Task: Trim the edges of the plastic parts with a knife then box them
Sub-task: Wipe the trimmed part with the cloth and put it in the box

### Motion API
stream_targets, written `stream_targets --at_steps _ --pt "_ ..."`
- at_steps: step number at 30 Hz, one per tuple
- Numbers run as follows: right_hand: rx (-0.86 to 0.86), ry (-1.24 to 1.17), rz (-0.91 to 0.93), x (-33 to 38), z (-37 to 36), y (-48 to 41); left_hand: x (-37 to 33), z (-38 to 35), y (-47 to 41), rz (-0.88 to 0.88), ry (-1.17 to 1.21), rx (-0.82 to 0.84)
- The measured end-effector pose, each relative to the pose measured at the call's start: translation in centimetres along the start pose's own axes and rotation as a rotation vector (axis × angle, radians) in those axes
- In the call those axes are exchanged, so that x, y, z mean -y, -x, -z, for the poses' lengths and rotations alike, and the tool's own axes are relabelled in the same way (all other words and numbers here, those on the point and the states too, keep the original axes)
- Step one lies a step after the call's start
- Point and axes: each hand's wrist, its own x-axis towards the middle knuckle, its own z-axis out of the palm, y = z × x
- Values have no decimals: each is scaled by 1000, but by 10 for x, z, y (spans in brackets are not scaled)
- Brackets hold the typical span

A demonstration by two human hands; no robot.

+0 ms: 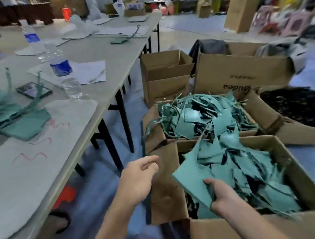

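My right hand [223,196] grips a flat teal plastic part [192,174] by its lower edge, over the near cardboard box [235,229] heaped with teal plastic parts [249,169]. My left hand [138,178] hovers just left of that box with fingers relaxed and holds nothing. A second box [153,127] behind it is full of teal parts and thin trimmings [195,113]. More teal parts [16,118] lie on the table [96,49] at the left. No knife shows.
Two water bottles [64,77] and a dark phone [33,90] stand on the table among white paper sheets. Open empty cardboard boxes [165,77] stand behind, and a box of black pieces [297,107] is at the right. Table legs [123,120] stand between table and boxes.
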Motion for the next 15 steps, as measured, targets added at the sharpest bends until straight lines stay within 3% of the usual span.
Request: stream_targets --at_steps 4,8,11,13,15 --pt "-55 -99 -69 -15 35 -12 7 -85 -16 342 173 386" --pt "-26 -139 -73 -11 51 -12 12 -148 -18 368 212 243" --pt "-48 -167 -44 16 79 -18 -9 -163 -28 388 519 361" --pt "-73 -268 5 49 98 -26 -28 -169 -35 415 688 362" --pt "-70 -464 75 84 113 -41 -40 -173 -45 410 696 300"
